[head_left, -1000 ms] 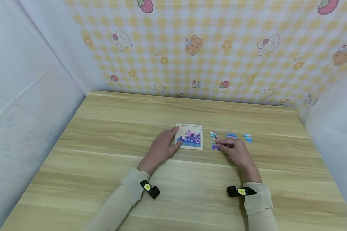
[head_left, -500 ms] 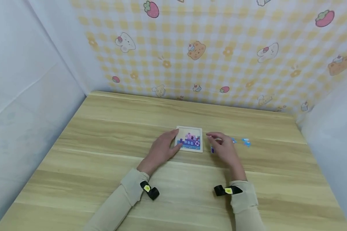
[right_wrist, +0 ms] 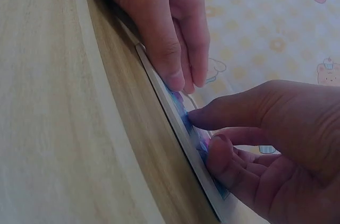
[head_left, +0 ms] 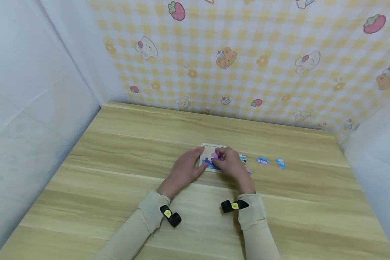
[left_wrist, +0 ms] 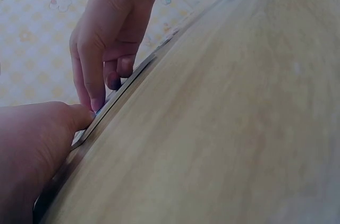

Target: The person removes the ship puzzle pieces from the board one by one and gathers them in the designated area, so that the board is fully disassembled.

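A small jigsaw tray (head_left: 211,144) with a pale frame lies on the table, its lower part filled with a purple and blue boat picture. My left hand (head_left: 183,169) rests at its left side, thumb and fingers extended on the edge. Over the right part of the tray, my right hand (head_left: 232,166) pinches a small purple-pink puzzle piece (right_wrist: 206,141), mostly hidden by the fingers. In the right wrist view, the left thumb (right_wrist: 172,78) presses on the near part of the tray. The left wrist view shows the right fingertips low against the tray surface.
Right of the tray lie several loose puzzle pieces: striped ones (head_left: 243,157) partly behind the right hand, a blue piece (head_left: 262,161) and a light-blue pair (head_left: 281,163). A checked cloth (head_left: 195,57) hangs behind the wooden table (head_left: 149,122).
My right hand has moved left from the loose pieces onto the tray, bringing a small piece in its fingertips. The left hand has stayed at the tray's left edge.
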The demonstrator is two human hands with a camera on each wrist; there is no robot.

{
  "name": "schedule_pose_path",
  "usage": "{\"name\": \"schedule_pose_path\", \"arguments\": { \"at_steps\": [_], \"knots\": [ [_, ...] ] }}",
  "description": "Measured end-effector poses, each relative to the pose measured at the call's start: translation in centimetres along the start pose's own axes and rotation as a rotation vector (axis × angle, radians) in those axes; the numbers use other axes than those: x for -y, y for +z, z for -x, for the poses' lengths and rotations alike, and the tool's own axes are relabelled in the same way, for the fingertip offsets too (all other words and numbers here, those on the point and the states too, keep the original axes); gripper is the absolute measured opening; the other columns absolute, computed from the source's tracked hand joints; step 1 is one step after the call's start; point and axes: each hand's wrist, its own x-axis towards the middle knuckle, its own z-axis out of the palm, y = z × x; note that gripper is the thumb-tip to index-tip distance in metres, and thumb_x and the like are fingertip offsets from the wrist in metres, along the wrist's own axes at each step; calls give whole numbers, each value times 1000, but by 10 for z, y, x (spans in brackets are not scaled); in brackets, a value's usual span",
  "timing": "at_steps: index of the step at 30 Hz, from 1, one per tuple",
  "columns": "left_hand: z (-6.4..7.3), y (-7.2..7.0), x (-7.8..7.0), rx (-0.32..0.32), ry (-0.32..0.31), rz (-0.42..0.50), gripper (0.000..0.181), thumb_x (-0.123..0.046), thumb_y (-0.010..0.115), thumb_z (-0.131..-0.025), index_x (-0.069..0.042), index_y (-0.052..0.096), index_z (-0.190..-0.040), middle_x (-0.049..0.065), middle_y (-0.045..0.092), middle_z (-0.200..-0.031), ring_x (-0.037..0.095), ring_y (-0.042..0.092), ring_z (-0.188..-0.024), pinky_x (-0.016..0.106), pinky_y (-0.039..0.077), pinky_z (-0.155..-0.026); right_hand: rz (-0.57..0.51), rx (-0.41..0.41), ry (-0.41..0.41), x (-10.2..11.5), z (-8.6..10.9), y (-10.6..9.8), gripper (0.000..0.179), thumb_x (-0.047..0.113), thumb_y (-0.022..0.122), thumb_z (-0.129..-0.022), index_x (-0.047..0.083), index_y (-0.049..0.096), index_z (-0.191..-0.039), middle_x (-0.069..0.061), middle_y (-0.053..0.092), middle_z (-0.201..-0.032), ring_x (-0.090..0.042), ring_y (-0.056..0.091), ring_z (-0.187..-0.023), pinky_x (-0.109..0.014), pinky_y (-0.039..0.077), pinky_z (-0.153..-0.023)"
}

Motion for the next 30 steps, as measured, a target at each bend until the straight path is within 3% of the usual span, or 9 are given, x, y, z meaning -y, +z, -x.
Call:
{"name": "schedule_pose_path", "arguments": {
  "at_steps": [3,10,17,30],
  "knots": [
    [0,-1,0,-8,-9,-4,68,-43,65,-102,-9,45,-157,11,50,-156,33,48,-143,47,38,-119,-36,9,23,0,0,-1,43,11,77,-94,-2,67,-134,-9,61,-82,-14,54,-58,-24,48,-50],
    [-1,-1,0,9,-5,-4,68,-43,63,-103,-9,43,-158,10,49,-157,33,47,-144,47,37,-120,-107,16,92,0,2,-2,38,12,78,-94,3,68,-129,-13,60,-94,-16,60,-58,-27,56,-52],
    [-2,1,1,9,-3,-8,67,-42,63,-103,-9,44,-158,9,49,-158,32,47,-144,46,37,-120,-137,11,52,-3,1,-2,37,9,77,-94,4,62,-127,-17,57,-110,-17,60,-58,-26,53,-52],
    [-1,1,-1,18,-16,12,67,-42,62,-103,-9,43,-158,10,48,-158,32,45,-145,48,36,-121,-164,-19,-13,-7,3,-5,25,14,66,-103,10,68,-128,-13,67,-103,-18,56,-57,-26,50,-45]
  ]
}}
